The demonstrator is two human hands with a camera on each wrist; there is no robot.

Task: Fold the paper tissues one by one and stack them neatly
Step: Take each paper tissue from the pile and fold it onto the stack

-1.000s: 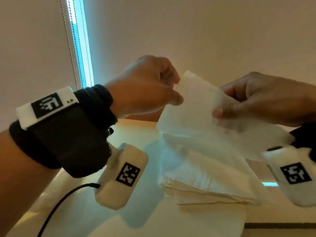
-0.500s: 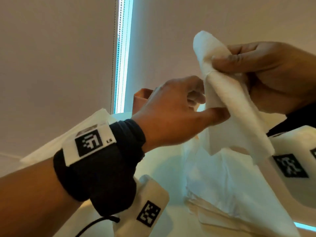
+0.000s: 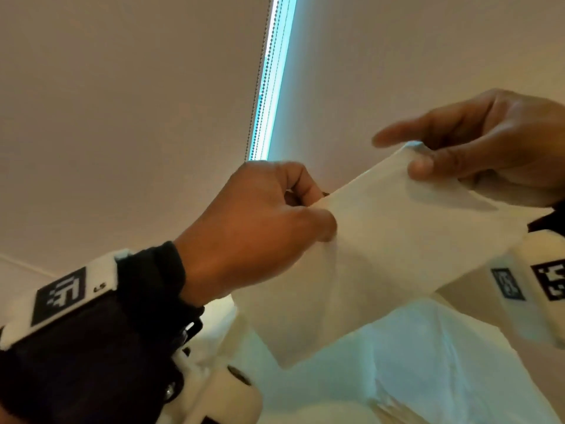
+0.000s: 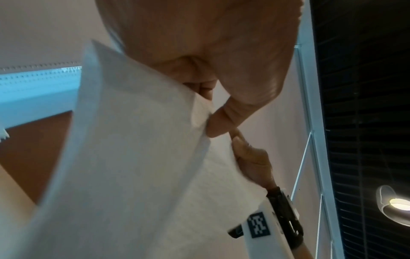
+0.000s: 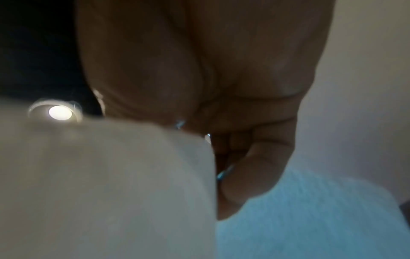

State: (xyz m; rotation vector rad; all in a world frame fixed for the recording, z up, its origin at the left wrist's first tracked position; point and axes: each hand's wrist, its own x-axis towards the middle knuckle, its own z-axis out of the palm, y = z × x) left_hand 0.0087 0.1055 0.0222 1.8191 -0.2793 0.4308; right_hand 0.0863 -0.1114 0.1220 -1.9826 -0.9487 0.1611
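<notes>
A white paper tissue (image 3: 376, 249) hangs in the air, stretched between both hands. My left hand (image 3: 263, 221) pinches its left edge with thumb and curled fingers. My right hand (image 3: 477, 154) pinches the upper right corner, its forefinger sticking out above. In the left wrist view the tissue (image 4: 124, 157) drapes below the left hand (image 4: 210, 126), with the right hand (image 4: 250, 157) behind it. The right wrist view is blurred: the tissue (image 5: 111, 184) fills its lower left under the right hand (image 5: 244, 166). Below the held sheet lies a pile of white tissues (image 3: 412, 362).
A pale roller blind (image 3: 122, 117) fills the background, with a bright window gap and bead chain (image 3: 272, 78) running down the middle. The light tabletop (image 3: 220, 310) shows under the hands. A wrist camera (image 3: 538, 295) sits low at the right.
The tissue was bunched up in the right hand half a second ago. Now it is spread out flat between the two hands, which have moved apart.
</notes>
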